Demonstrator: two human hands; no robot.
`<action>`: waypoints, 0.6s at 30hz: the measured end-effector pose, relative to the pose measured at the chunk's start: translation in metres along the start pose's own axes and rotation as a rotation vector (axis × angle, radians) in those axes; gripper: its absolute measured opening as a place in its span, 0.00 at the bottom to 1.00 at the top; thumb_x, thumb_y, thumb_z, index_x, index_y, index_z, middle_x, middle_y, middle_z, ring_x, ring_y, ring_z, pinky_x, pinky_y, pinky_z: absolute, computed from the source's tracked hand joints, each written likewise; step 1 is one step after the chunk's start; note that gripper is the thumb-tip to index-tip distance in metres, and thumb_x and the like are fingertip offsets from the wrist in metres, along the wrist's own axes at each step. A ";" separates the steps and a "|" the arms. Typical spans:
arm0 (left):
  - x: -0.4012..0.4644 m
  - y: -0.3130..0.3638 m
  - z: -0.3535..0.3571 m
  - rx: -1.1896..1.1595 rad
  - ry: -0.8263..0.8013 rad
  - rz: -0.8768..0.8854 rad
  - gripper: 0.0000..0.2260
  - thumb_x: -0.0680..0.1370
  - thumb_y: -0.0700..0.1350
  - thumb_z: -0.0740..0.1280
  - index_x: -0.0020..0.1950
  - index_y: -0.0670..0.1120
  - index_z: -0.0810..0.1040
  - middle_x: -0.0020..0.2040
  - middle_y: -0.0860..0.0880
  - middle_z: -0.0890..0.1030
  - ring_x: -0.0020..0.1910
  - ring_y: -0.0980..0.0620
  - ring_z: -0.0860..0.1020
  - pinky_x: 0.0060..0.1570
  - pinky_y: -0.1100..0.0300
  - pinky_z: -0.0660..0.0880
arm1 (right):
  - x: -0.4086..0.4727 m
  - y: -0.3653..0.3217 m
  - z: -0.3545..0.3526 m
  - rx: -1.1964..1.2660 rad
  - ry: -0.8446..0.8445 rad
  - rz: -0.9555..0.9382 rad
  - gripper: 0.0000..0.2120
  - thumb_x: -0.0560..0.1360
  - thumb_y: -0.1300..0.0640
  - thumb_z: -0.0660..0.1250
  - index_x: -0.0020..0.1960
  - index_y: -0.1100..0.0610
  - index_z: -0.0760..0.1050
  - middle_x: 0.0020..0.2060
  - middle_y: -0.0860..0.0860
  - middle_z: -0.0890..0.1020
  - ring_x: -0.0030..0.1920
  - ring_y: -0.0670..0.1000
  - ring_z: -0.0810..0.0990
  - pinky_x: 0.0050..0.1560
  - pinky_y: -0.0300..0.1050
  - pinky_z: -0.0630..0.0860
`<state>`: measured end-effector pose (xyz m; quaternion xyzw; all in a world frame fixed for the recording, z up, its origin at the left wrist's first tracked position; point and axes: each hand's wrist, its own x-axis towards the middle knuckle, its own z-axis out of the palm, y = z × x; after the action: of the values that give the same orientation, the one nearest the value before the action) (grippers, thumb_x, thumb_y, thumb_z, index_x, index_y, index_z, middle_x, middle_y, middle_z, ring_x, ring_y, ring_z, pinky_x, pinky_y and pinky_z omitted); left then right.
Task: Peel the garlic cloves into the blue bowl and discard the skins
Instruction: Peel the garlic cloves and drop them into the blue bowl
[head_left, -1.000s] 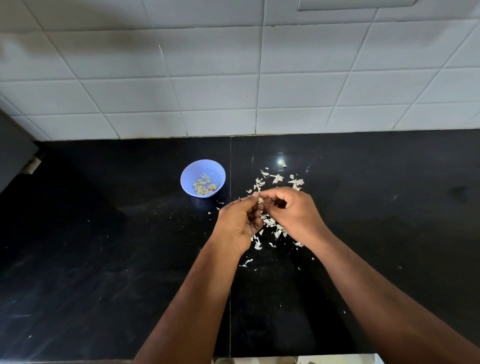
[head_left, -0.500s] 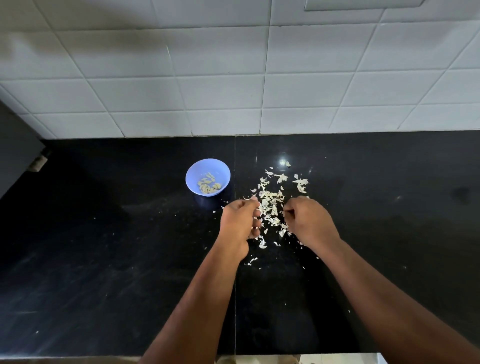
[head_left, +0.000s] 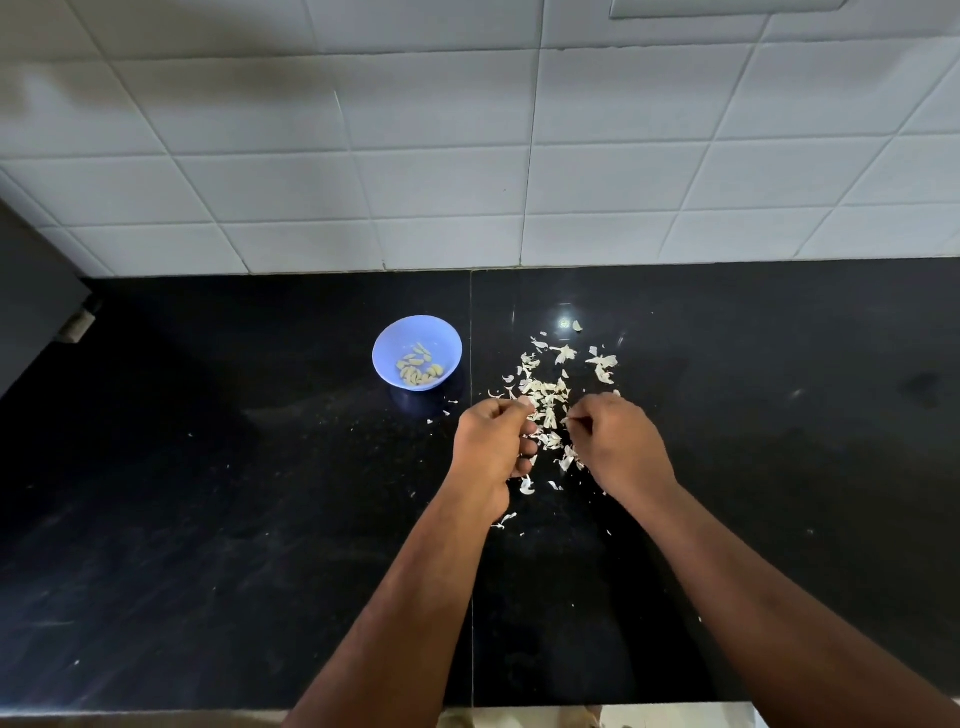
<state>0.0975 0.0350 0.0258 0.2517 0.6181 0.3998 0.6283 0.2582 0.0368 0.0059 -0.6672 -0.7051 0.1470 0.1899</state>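
While papery skins (head_left: 546, 400) litter (flaky), hands (head_left: 493, 441) curl.

Black stone counter against a white tiled wall.

The counter (head_left: 208, 519) is dark, glossy and finely speckled, with a thin seam (head_left: 471, 571) running from the wall to its front edge. White rectangular tiles (head_left: 441, 182) with pale grout cover the wall behind it. A small bright glint (head_left: 564, 323) of a light reflects off the stone. At the far left stands a dark grey panel (head_left: 31, 291), perhaps a cabinet side. A strip of pale floor (head_left: 675, 717) shows below the front edge.
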 end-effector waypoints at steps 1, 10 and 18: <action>0.000 0.000 0.001 0.001 -0.004 0.000 0.07 0.83 0.44 0.69 0.58 0.43 0.83 0.41 0.48 0.80 0.31 0.55 0.75 0.27 0.62 0.71 | -0.002 -0.001 -0.002 0.078 0.008 0.037 0.05 0.80 0.57 0.69 0.50 0.54 0.83 0.45 0.48 0.82 0.44 0.51 0.80 0.45 0.50 0.78; -0.001 0.000 0.010 -0.043 -0.042 -0.039 0.07 0.84 0.44 0.69 0.58 0.43 0.83 0.40 0.49 0.81 0.31 0.54 0.76 0.29 0.61 0.71 | 0.007 -0.005 -0.028 0.336 -0.107 0.194 0.04 0.74 0.57 0.78 0.42 0.51 0.84 0.37 0.45 0.84 0.34 0.44 0.80 0.32 0.32 0.71; -0.001 -0.001 0.006 -0.043 -0.007 -0.047 0.06 0.83 0.43 0.69 0.57 0.44 0.83 0.41 0.48 0.81 0.31 0.55 0.76 0.28 0.61 0.71 | 0.012 -0.005 -0.015 -0.008 -0.173 0.143 0.05 0.77 0.59 0.69 0.46 0.50 0.82 0.44 0.48 0.85 0.47 0.54 0.84 0.48 0.51 0.81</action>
<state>0.1039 0.0343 0.0260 0.2251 0.6129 0.3974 0.6449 0.2598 0.0480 0.0222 -0.7013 -0.6701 0.2144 0.1147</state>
